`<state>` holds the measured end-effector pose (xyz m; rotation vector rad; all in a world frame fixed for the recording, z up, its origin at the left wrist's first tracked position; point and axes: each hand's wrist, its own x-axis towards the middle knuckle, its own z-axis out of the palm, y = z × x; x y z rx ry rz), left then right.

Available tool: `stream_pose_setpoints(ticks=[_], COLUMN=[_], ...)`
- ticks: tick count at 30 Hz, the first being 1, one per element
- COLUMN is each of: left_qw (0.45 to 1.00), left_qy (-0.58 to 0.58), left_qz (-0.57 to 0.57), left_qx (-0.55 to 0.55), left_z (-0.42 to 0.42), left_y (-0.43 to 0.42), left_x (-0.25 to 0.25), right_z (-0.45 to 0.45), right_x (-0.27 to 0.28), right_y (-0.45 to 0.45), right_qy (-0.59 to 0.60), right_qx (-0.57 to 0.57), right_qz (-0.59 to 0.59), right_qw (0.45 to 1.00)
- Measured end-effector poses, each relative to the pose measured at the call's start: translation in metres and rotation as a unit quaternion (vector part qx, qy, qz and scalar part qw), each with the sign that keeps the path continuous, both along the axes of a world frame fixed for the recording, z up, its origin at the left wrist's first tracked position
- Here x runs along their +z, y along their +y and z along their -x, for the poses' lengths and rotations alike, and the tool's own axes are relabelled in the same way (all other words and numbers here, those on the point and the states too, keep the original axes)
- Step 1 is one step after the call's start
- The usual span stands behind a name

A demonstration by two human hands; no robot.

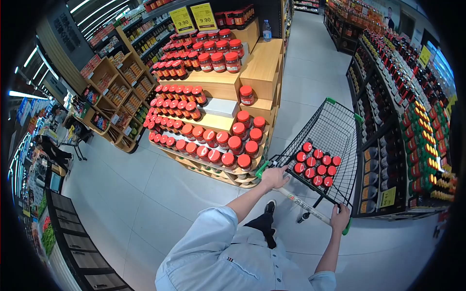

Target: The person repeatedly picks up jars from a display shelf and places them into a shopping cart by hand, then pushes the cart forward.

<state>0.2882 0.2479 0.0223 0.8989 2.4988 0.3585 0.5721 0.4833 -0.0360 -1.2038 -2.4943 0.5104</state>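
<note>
A shopping cart (335,128) with a dark wire basket stands in front of me, and several red-lidded jars (321,169) are grouped at its near end. My left hand (274,177) is closed on the left part of the cart's pale handle bar (306,204), beside a green end piece. At the right end of the bar my right hand (340,217) is wrapped round it, next to the other green end piece. To the left, a stepped wooden display (262,60) carries rows of red-lidded jars (208,136). One jar (246,95) stands alone on a middle step.
Shelves of bottles (376,87) run close along the cart's right side. Tiled floor (315,63) stretches ahead between display and shelves. Wooden shelving (116,92) stands at the left, with a person (52,149) near another cart (73,140) farther left. Dark cabinets (80,242) line the lower left.
</note>
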Motion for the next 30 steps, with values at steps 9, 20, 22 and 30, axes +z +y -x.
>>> stream_pose_setpoints(ticks=[9,20,22,30], left_qw=[1.0,0.997,0.996,0.996], left_qy=[-0.003,0.007,-0.004,-0.021], left_qz=[-0.018,-0.076,-0.081,-0.08], left_qx=[-0.007,-0.023,-0.028,-0.042], left_z=[0.035,0.078,0.088,0.126], left_y=[0.04,0.098,0.109,0.139], left_x=[-0.015,-0.026,-0.025,-0.023], right_z=[0.031,0.078,0.088,0.127], right_x=[0.001,-0.013,-0.01,0.005], right_y=[0.041,0.112,0.119,0.138], right_qy=[0.047,0.041,0.033,-0.01], right_qx=[-0.01,-0.025,-0.04,0.041], right_qz=[-0.044,-0.141,-0.107,-0.043], right_qw=[0.998,0.989,0.993,0.998])
